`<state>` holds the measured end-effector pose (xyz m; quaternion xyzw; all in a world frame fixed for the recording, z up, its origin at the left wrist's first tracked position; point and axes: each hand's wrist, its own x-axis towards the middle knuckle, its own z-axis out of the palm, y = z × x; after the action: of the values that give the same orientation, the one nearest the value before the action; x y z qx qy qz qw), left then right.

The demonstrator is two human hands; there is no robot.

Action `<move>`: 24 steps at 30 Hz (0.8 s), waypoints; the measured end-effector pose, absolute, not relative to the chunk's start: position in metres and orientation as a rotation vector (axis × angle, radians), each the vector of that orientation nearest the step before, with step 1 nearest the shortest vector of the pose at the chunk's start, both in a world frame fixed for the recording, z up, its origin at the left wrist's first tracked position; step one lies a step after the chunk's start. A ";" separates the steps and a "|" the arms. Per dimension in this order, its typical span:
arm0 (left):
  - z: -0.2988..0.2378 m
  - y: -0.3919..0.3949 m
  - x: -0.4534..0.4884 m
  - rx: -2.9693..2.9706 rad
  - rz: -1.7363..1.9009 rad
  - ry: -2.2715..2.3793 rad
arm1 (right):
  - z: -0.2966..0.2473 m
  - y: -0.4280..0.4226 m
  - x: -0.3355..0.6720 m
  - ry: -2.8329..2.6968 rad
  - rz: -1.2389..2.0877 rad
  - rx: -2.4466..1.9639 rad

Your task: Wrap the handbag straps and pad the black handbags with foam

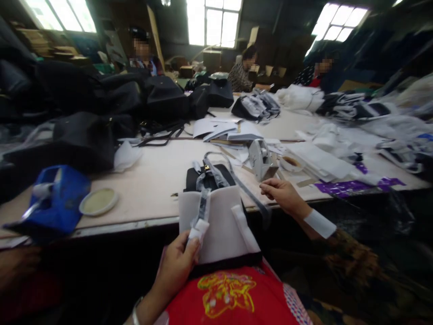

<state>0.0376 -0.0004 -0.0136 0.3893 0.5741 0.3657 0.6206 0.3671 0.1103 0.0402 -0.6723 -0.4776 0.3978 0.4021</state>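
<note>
A black bag (218, 177) lies against the table edge and over my lap, its front covered by a white foam sheet (221, 225). My left hand (179, 259) pinches the strap end wrapped in white foam (199, 229); the strap (204, 203) above it is covered in clear plastic. Beside it, a second foam-wrapped piece (244, 228) rests on the sheet's right side. My right hand (280, 194) is closed in a pinch just below the grey tape dispenser (262, 160); anything between the fingertips is too small to make out. A white band (320, 223) circles the right wrist.
At left stand a blue tape dispenser (64, 194) and a round lid-like dish (99, 201). Black bags (84, 137) pile up behind them. White sheets (324, 160), a tape roll (291, 163) and purple plastic (345, 187) lie right. Another person's hand (18, 266) shows at lower left.
</note>
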 end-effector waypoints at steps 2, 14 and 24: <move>-0.013 -0.001 0.038 0.977 0.853 1.321 | 0.052 0.088 0.333 -1.519 1.173 -1.477; 0.008 -0.007 0.048 1.411 0.918 1.472 | 0.036 0.030 0.213 -1.695 1.414 -1.505; -0.005 -0.007 0.047 1.517 0.972 1.433 | 0.028 0.033 0.209 -1.589 1.431 -1.687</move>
<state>0.0468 -0.0073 -0.0047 0.6018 0.5683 0.3856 0.4076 0.2088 0.0332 0.0278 -0.6060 -0.5707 0.5139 0.2074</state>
